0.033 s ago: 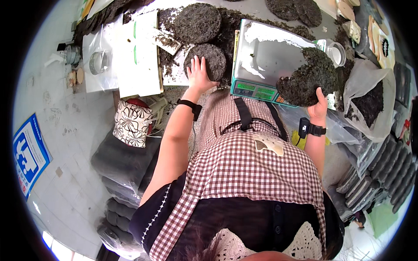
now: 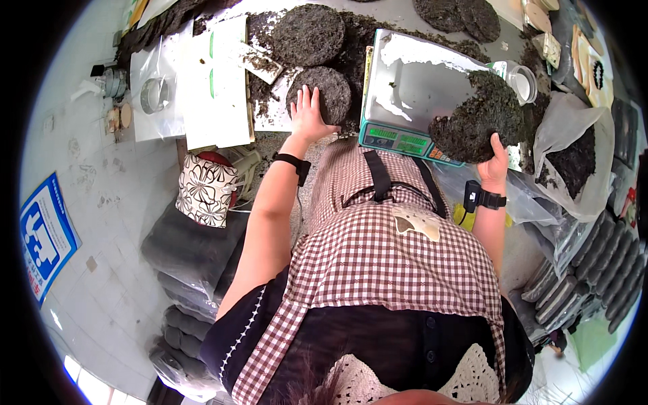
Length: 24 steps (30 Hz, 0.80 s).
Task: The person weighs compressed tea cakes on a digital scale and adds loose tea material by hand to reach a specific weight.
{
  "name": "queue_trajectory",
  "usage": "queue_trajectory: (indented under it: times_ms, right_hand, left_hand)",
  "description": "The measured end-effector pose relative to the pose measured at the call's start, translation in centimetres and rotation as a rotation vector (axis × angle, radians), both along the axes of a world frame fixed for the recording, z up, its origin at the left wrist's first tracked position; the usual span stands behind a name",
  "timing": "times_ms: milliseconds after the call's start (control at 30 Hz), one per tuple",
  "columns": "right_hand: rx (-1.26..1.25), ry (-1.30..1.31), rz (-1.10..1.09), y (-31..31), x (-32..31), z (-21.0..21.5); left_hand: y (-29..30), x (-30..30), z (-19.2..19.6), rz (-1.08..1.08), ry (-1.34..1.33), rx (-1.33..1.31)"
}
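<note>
My left hand (image 2: pixel 310 113) lies flat with fingers spread on the near edge of a round dark pressed leaf cake (image 2: pixel 329 91) on the table. My right hand (image 2: pixel 497 160) grips a large broken chunk of dark pressed leaves (image 2: pixel 472 120) from below, held over the right side of the steel pan (image 2: pixel 412 74) of a green weighing scale (image 2: pixel 395 138). Both wrists wear black bands. A second, larger round cake (image 2: pixel 307 34) lies further back among loose leaf crumbs.
White paper sheets (image 2: pixel 216 81) and a metal ring (image 2: pixel 154 94) lie at the left of the table. A plastic bag of loose dark leaves (image 2: pixel 574 158) sits at the right, with stacked dark discs (image 2: pixel 597 266) below it. A patterned bag (image 2: pixel 206 189) and grey sacks (image 2: pixel 189 253) stand at my left.
</note>
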State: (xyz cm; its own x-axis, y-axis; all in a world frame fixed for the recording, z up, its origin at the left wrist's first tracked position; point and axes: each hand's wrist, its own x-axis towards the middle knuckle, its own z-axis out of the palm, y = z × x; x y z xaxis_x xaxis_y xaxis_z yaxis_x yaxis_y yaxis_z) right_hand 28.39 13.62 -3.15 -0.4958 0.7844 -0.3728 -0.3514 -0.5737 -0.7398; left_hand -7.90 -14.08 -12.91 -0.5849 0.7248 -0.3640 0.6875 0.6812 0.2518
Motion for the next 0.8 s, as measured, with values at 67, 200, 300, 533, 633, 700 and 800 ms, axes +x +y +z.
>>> queue_trajectory:
  times_ms: [67, 200, 300, 533, 633, 700, 800]
  right_hand:
    - [-0.004, 0.030, 0.022, 0.5, -0.3, -0.5]
    - [-0.060, 0.061, 0.026, 1.1, -0.3, -0.9]
    - [-0.074, 0.071, 0.033, 1.1, -0.8, -1.1]
    - [0.057, -0.019, 0.089, 0.1, -0.7, 1.1]
    - [0.123, -0.057, 0.121, -0.7, -1.9, 1.5]
    - [0.101, -0.055, 0.123, -1.4, -1.5, 1.4]
    - [0.007, 0.008, 0.095, -0.9, -0.2, -0.1]
  left_hand:
    - [-1.2, -1.5, -1.0, -0.028, -0.072, 0.086]
    - [-2.0, -1.7, -4.6, 0.051, -0.115, 0.193]
    - [-1.1, -2.3, -7.5, 0.202, -0.191, 0.265]
    - [5.5, 2.8, -1.2, 0.285, 0.032, -0.208]
    - [6.0, 2.7, -2.6, 0.345, 0.085, -0.179]
    - [5.1, 1.6, -2.6, 0.338, 0.057, -0.063]
    - [2.0, -2.4, -5.2, 0.435, -0.312, 0.241]
